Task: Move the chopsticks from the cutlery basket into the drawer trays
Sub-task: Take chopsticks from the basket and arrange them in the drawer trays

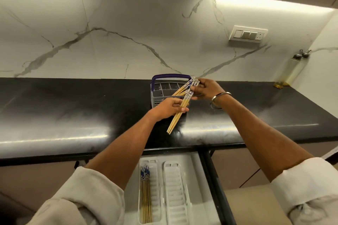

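Observation:
A grey cutlery basket [159, 92] with a purple handle stands on the black counter. Over it, both hands hold wooden chopsticks [178, 118] with blue-and-white patterned tops. My left hand [169, 107] grips a bundle around its middle, the bare tips pointing down toward me. My right hand [204, 89] pinches the patterned top ends of chopsticks that slant into the basket. Below, the open drawer holds two white trays: the left tray [156, 197] has several chopsticks [145, 195] lying in it, and the right tray [175, 193] holds nothing.
The black counter [73, 107] runs left to right under a marble wall. Two oil bottles [292, 71] stand at the far right corner. A switch plate [247, 34] is on the wall. The drawer's dark right rail [215, 188] borders the trays.

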